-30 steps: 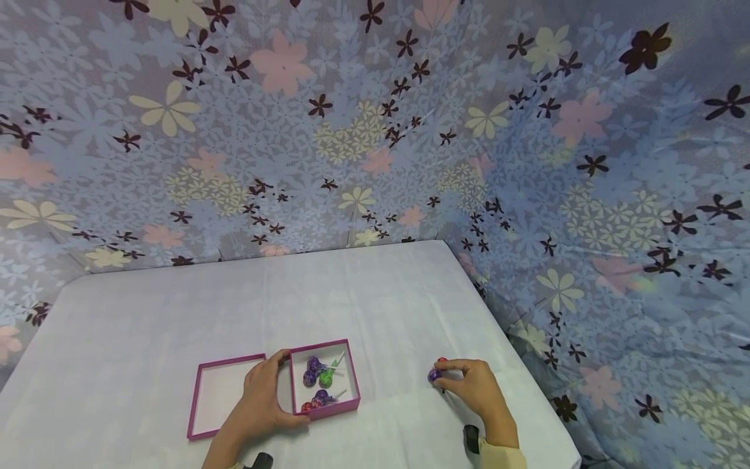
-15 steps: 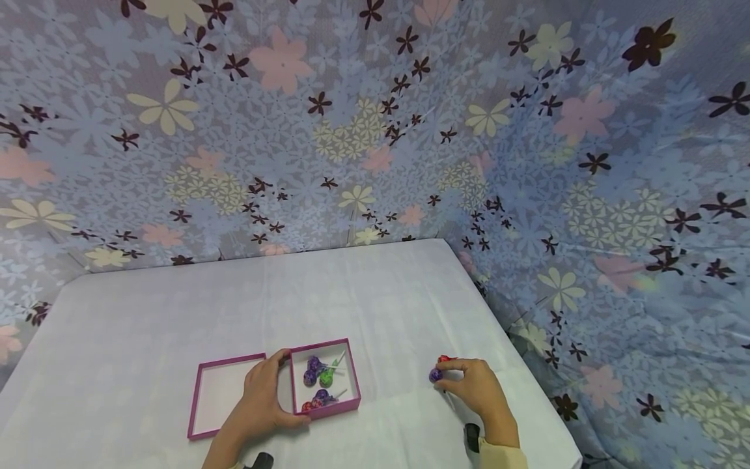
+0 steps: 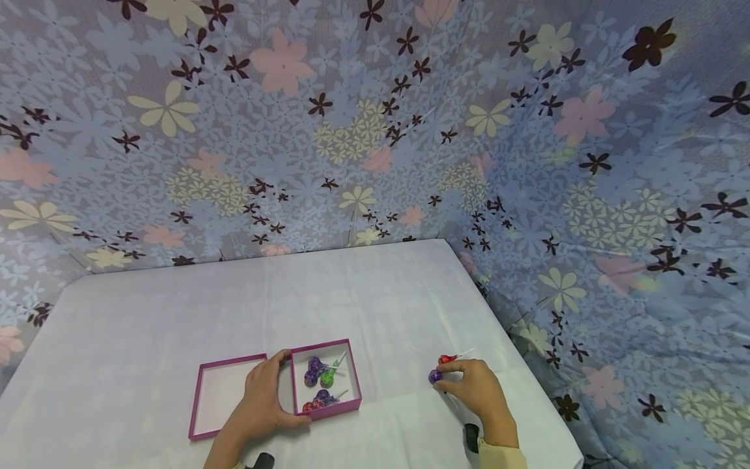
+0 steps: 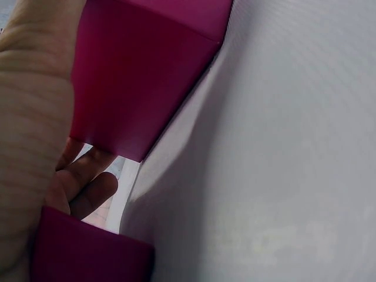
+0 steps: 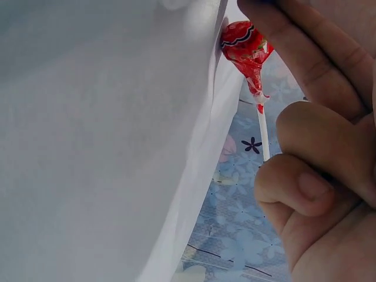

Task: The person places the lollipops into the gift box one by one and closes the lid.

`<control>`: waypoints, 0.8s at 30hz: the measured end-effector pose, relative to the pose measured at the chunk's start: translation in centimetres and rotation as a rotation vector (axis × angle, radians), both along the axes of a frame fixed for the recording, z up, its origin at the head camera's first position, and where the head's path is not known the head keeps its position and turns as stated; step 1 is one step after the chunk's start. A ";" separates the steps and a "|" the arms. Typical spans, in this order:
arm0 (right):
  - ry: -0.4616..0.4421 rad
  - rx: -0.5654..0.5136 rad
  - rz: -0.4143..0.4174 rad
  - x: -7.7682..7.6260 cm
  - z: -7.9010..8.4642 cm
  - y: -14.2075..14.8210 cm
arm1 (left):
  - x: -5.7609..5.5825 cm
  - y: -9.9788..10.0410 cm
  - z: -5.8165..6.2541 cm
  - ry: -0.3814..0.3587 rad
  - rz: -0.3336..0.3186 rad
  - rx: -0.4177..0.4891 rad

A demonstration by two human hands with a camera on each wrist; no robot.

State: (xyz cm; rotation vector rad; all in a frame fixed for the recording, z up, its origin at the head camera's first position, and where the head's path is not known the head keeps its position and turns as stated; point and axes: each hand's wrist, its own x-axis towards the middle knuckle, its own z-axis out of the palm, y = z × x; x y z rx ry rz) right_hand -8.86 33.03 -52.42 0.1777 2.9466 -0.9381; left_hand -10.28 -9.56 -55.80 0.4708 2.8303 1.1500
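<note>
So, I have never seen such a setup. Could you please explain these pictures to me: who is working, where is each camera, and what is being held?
There is no machine here: a person works with two bare hands. The widest picture comes from a camera on the head, looking forward and down. The other two come from cameras on the wrists, each close to one hand.

On the white-covered table is an open pink box with purple, green and red lollipops inside. The left hand holds this box at its left side. A shallow pink-edged tray lies to the left of it. The right hand pinches a purple lollipop between its fingers; a red lollipop lies close by.
</note>
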 end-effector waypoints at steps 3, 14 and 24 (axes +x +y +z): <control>0.017 0.003 0.006 -0.1 0.0 -0.1 | 0.0 0.0 0.0 0.007 -0.001 0.000; 0.091 -0.037 0.063 -1.0 0.5 -1.4 | 0.0 0.0 0.1 0.012 0.000 -0.002; 0.231 -0.130 0.225 -2.7 1.7 -5.3 | -0.1 0.0 -0.1 0.025 -0.002 0.006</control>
